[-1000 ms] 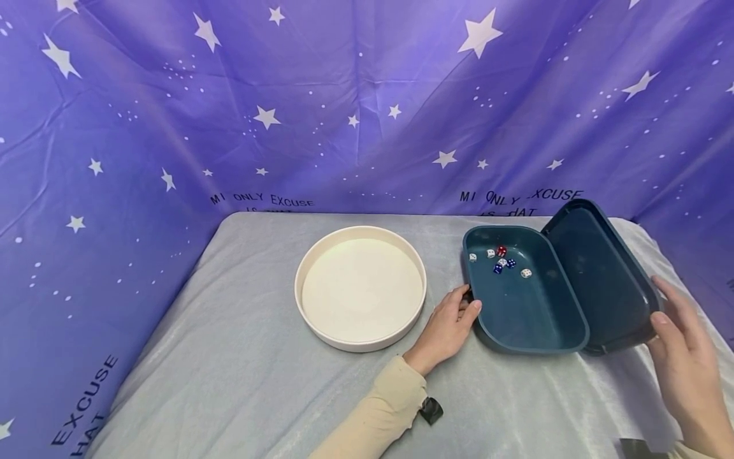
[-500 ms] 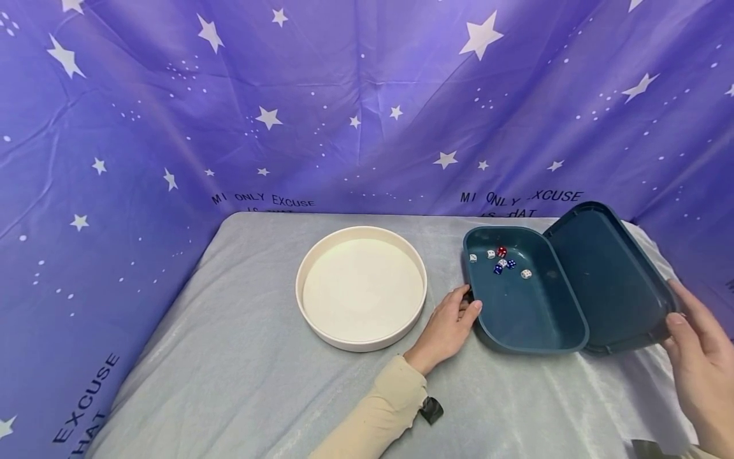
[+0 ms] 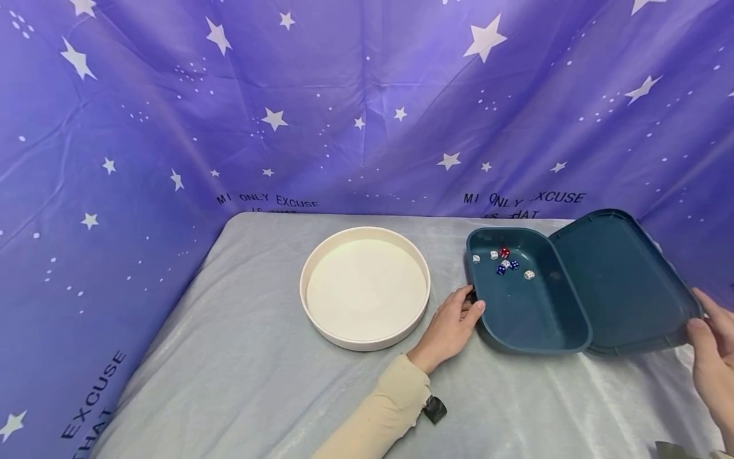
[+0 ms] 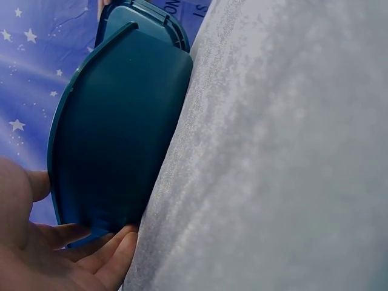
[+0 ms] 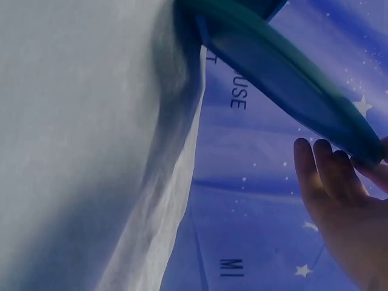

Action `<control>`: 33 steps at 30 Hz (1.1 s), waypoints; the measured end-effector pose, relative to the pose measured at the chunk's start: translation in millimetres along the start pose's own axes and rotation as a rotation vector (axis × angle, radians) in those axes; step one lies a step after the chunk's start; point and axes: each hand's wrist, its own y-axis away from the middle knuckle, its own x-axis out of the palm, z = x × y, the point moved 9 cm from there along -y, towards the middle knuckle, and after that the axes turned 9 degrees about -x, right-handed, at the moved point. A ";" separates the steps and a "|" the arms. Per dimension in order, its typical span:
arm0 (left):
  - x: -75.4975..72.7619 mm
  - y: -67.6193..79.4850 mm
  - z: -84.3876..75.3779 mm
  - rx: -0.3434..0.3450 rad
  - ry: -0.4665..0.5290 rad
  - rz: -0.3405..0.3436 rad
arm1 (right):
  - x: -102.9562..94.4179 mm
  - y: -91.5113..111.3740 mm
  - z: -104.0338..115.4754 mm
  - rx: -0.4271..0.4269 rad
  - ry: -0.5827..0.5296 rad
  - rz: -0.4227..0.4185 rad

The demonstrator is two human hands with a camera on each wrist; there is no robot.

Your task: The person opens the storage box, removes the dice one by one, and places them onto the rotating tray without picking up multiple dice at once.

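Notably, the relation that matters is between the right hand (image 3: pixel 713 347) and the dark teal lid (image 3: pixel 631 287): the lid lies just to its left, its long axis running from the near side to the far side along the right flank of the box (image 3: pixel 533 319). That hand pinches the lid's outer near corner between thumb and fingers, holding the lid tilted off the counter (image 3: pixel 229 357); whether a hinge joins it to the box, I cannot tell. Opposite, the left hand (image 3: pixel 450 325) rests loosely spread against the box's left wall, gripping nothing firmly. The dice (image 3: pixel 505 263) sit toward the box's far left, beyond the left hand and nearer to it.
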 end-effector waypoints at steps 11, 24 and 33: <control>0.2 -0.8 1.1 0.010 0.010 -0.003 | -7.5 9.3 -91.9 0.142 0.000 -0.003; 0.0 -1.0 0.6 0.029 0.013 -0.008 | -7.1 14.7 -94.9 0.178 -0.060 0.022; -1.2 -0.3 0.4 0.013 0.027 -0.004 | -6.0 15.3 -49.2 0.163 -0.120 0.006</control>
